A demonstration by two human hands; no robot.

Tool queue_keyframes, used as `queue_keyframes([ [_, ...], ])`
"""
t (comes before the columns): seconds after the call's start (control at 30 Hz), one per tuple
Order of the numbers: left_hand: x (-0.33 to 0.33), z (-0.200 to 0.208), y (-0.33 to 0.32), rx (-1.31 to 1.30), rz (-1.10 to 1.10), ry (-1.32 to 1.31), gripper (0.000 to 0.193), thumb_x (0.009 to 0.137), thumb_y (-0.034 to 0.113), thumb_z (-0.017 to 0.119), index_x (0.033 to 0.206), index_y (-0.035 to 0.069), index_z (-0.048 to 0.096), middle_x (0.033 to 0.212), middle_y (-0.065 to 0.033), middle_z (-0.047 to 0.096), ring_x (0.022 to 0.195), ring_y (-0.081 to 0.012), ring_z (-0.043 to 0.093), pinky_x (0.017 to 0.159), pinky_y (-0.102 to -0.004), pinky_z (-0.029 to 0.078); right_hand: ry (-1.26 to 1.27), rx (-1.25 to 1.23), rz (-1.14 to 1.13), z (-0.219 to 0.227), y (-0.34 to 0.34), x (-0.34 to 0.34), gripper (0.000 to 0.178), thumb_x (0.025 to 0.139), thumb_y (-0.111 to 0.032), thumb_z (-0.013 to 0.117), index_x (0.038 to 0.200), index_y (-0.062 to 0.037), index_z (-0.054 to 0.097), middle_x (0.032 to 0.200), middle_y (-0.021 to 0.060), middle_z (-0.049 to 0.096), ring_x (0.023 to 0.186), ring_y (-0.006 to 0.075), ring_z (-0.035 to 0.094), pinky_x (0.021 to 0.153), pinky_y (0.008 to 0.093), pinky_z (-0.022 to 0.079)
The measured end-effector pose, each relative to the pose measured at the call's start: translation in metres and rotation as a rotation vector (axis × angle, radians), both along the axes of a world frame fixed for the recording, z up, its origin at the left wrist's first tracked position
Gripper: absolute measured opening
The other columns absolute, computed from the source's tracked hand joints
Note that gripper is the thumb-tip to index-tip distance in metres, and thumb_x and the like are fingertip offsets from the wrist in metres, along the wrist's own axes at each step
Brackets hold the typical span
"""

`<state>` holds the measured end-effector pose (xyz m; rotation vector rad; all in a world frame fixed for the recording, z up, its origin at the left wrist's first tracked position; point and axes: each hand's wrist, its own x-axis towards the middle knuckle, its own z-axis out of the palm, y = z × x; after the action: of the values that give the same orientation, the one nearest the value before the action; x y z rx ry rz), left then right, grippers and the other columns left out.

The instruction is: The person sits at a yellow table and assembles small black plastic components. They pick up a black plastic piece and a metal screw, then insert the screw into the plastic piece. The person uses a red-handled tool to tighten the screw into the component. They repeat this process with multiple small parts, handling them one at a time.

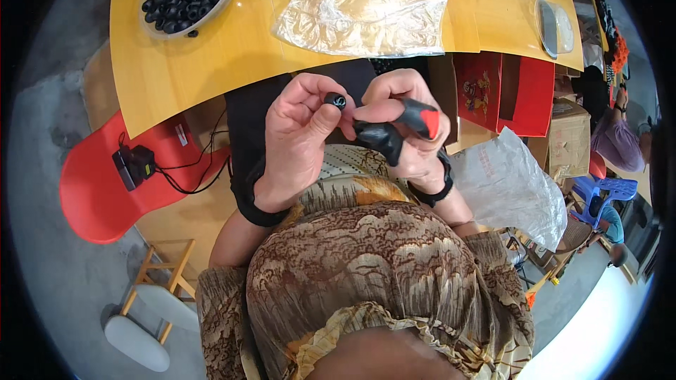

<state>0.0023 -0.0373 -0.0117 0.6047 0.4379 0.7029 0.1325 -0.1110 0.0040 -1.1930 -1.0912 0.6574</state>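
Over my lap, just off the table's near edge, my left hand (292, 144) pinches a small black cylindrical part (335, 101) between thumb and fingers. Its open end, with something shiny inside, faces up. Close beside it, my right hand (420, 162) is closed round a hand tool (380, 139) with black grips, one carrying a red patch. It resembles pliers, but my fingers hide its working end. The fingertips of both hands nearly meet; whether the tool touches the part I cannot tell.
A clear tub (166, 34) heaped with black parts stands on the yellow table (246, 42). A clear plastic bag (373, 28) lies beside it, with small silvery and black pieces. Red boxes (531, 91) sit below at right, a red chair (98, 190) at left. Another person (620, 141) is at far right.
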Motion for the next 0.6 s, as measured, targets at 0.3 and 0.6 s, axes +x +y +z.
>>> queue_keyframes([
  [0.3, 0.001, -0.004, -0.005, 0.057, 0.105, 0.026, 0.021, 0.083, 0.006, 0.064, 0.099, 0.0, 0.051, 0.088, -0.0058, 0.06, 0.073, -0.0084, 0.056, 0.064, -0.021, 0.048, -0.267, -0.034, -0.087, -0.012, -0.003, -0.011, 0.028, 0.065, 0.007, 0.066, 0.091, -0.0018, 0.065, 0.082, 0.0094, 0.06, 0.07, 0.0194, 0.06, 0.061, 0.0276, 0.049],
  [0.6, 0.0, -0.005, -0.005, 0.109, 0.107, 0.072, 0.023, 0.08, 0.004, 0.067, 0.097, 0.0, 0.053, 0.088, -0.0058, 0.061, 0.074, -0.0064, 0.056, 0.068, -0.0178, 0.047, -0.471, -0.03, -0.176, 0.0, -0.003, -0.008, 0.027, 0.06, 0.008, 0.066, 0.084, -0.0031, 0.066, 0.077, 0.0066, 0.06, 0.069, 0.0197, 0.061, 0.061, 0.0267, 0.048],
])
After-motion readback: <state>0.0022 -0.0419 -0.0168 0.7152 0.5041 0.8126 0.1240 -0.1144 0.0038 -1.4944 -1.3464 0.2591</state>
